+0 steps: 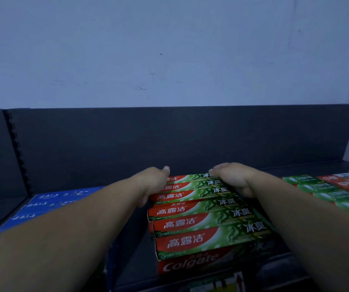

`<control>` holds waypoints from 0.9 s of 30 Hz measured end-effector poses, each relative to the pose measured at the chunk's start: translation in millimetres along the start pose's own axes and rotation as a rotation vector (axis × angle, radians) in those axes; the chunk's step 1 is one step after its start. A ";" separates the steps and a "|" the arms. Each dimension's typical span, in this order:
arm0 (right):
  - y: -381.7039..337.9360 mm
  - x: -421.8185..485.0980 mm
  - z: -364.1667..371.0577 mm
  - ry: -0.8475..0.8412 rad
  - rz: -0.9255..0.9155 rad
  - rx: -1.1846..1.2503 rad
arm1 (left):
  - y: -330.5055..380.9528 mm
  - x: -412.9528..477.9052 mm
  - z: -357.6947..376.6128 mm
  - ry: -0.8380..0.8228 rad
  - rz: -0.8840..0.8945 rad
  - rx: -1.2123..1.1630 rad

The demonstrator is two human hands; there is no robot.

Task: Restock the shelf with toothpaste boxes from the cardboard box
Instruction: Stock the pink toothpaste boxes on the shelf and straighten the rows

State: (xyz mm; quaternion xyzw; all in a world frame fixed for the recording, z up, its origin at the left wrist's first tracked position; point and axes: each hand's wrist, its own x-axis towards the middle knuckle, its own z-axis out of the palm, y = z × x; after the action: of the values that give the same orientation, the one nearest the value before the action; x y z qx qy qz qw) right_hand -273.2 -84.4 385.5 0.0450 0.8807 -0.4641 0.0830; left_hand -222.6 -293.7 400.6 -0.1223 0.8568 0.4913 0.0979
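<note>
Head view: a row of red-and-green Colgate toothpaste boxes (201, 222) runs from the front lip of the dark shelf (169, 140) back towards its rear panel. The boxes lie flat, each overlapping the next, with at least one more layer showing underneath at the front.

Both arms reach to the far end of the row. The left hand (151, 183) is set against the left ends of the rearmost boxes, thumb on top. The right hand (232, 178) lies over their right ends, its fingertips (212, 171) on the rearmost box. The fingers of both hands are mostly hidden behind the boxes and wrists, so I cannot tell whether either grip has closed on a box or only presses it into line.

A row of blue boxes (43, 205) lies to the left and green and red boxes (327, 192) to the right. A yellow price label (222, 283) sits at the shelf's front edge.

The Colgate row looks nearly full, so this part of the restocking seems close to done, with only squaring up the back left. The cardboard box is out of sight, so how much stock remains is unknown.
</note>
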 end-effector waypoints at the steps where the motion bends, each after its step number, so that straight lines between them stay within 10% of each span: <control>1: 1.4 -2.0 1.2 -0.009 0.005 0.017 | -1.4 -3.0 1.7 -0.006 -0.008 -0.008; 27: 47.5 -46.7 4.3 0.002 0.027 0.239 | -30.5 -65.7 28.3 0.163 -0.116 -0.389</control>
State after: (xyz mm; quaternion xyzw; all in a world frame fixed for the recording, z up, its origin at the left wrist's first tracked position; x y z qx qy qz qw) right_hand -219.5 -61.1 353.5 0.0670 0.8186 -0.5645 0.0823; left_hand -149.5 -276.6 380.4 -0.2273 0.7426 0.6292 0.0311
